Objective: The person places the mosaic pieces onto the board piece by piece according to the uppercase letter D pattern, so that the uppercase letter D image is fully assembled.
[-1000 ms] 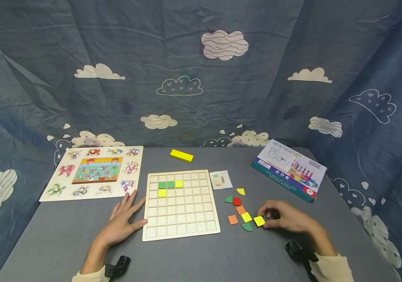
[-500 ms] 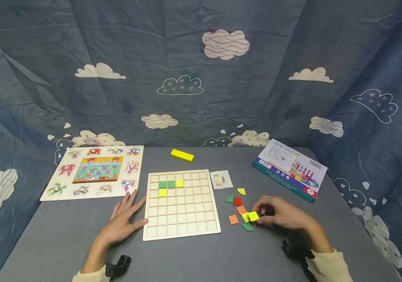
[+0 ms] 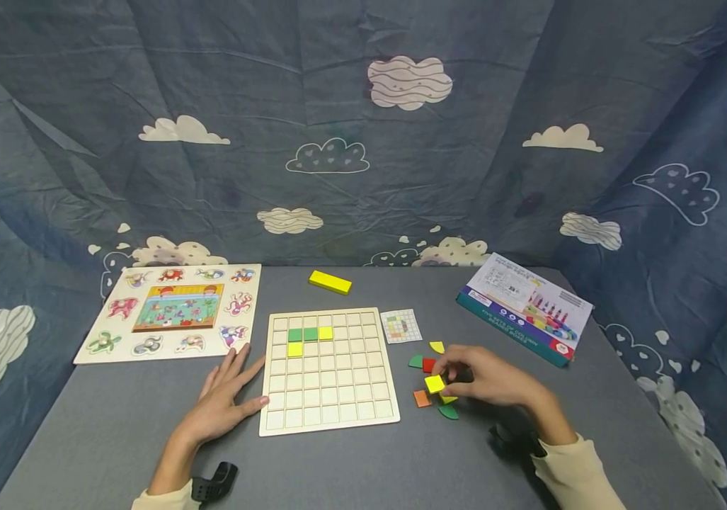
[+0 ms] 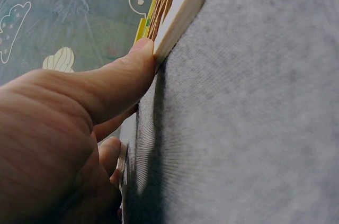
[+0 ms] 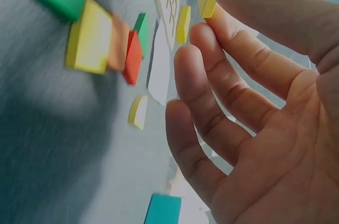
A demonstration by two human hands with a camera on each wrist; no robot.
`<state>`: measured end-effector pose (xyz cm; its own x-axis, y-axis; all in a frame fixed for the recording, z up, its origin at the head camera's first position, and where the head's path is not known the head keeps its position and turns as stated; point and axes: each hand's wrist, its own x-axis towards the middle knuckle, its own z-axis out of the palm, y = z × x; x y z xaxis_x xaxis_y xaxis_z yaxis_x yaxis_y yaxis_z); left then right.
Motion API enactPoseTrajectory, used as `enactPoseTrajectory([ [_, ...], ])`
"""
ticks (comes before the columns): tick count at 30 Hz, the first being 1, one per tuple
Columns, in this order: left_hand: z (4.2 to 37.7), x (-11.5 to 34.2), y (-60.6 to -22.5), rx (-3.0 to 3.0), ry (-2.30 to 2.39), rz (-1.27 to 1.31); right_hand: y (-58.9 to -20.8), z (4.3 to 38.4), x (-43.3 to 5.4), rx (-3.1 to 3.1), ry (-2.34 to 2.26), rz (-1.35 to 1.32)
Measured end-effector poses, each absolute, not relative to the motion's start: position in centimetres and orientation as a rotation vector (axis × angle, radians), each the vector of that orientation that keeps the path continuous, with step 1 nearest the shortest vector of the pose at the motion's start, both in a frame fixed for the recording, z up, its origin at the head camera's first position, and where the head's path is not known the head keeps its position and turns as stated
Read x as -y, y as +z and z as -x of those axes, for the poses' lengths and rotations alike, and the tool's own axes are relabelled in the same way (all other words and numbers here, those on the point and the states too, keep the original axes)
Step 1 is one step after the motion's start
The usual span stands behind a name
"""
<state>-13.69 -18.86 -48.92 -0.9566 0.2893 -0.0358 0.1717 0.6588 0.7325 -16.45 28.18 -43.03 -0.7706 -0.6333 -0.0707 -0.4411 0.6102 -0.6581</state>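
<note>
The left hand (image 3: pixel 218 409) lies with fingers extended, thumb against the left edge of the grid board (image 3: pixel 338 398), presumably to steady it. The right hand (image 3: pixel 490 377) pinches a yellow tile (image 3: pixel 434 384) by one side, raised over the loose pieces (image 3: pixel 422 399), likely leaving the opposite side free. Beyond, the printed card (image 3: pixel 401 326) lies beside the board, probably for easy reference.

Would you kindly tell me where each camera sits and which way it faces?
Head: worn on the head, facing forward and down at the grid board; left hand, right hand and sleeves show.
Left wrist: on that wrist, facing along the thumb to the grid board's edge; fingers show too.
Right wrist: on that wrist, facing past the palm and fingers to the loose tiles.
Shared: the head and right wrist views show the pinched yellow tile.
</note>
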Motion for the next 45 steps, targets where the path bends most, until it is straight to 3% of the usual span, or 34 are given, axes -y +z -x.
enactPoseTrajectory([
  [45, 13.7, 18.8, -48.8, -2.725, 1.168, -0.376, -44.0, 19.5, -9.0, -2.638, -0.977, 1.031],
])
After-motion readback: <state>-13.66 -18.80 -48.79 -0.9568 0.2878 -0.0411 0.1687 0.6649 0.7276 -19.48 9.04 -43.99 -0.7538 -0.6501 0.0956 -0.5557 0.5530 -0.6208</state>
